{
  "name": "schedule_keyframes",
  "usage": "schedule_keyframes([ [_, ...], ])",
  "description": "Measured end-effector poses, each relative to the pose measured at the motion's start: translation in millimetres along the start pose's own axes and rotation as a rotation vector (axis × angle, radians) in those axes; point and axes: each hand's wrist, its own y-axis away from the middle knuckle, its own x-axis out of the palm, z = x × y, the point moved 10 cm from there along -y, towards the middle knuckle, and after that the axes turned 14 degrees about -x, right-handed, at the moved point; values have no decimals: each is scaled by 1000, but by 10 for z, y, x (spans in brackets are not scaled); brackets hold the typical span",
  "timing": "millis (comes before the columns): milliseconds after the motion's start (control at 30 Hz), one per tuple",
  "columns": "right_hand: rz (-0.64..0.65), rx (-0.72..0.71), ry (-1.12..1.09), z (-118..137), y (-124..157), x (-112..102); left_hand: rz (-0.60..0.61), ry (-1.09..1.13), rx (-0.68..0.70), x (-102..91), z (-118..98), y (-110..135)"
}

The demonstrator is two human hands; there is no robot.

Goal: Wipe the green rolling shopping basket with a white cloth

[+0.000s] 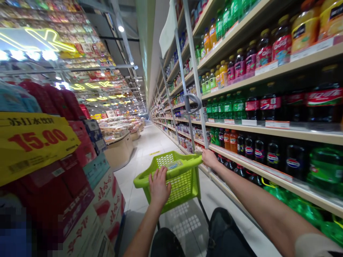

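Observation:
A lime-green shopping cart (174,205) with a perforated plastic basket stands in front of me. My left hand (160,185) lies over its near handle bar, fingers hooked across the top and thumb lower on the near side. At the handle's right end, my right hand (209,158) is closed around the corner, arm stretched out. A small whitish thing (198,150) shows beside its fingers; I cannot make out what it is. A clear label panel (174,164) sits in the middle of the handle. The part of the basket floor behind the handle is hidden.
Shelves of soda bottles (259,103) line the right side, close to my right arm. A metal ladder (184,78) leans on them ahead. Stacked drink boxes (99,200) with a yellow price sign (37,142) stand close on the left. The tiled aisle (155,139) runs forward past display counters (119,151).

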Motion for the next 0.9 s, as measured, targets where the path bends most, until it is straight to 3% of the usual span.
schedule_keyframes([
  [67,21,-34,-26,145,-60,47,-18,-9,-13,-3,1,-1],
  [200,35,-178,-95,767,-6,287,-32,-28,-11,-7,29,4],
  [267,9,-239,-111,943,40,324,-37,-31,-6,-21,60,8],
  [333,-15,-216,-86,874,60,283,-40,-30,0,-35,86,13],
  [433,-31,-91,-28,578,70,179,-43,-22,7,-43,90,20],
  [500,-31,-90,-30,588,85,178,-53,-16,3,-46,80,21],
  [667,-166,-426,-115,1452,202,344,-66,-4,-2,-35,70,16],
  [733,-178,-518,-108,1653,240,430,-62,-3,1,-36,81,13],
  [800,-146,-504,-78,1545,234,465,-54,1,7,-40,86,13],
  [900,-144,-331,-53,960,222,331,-38,13,18,-37,66,20],
])
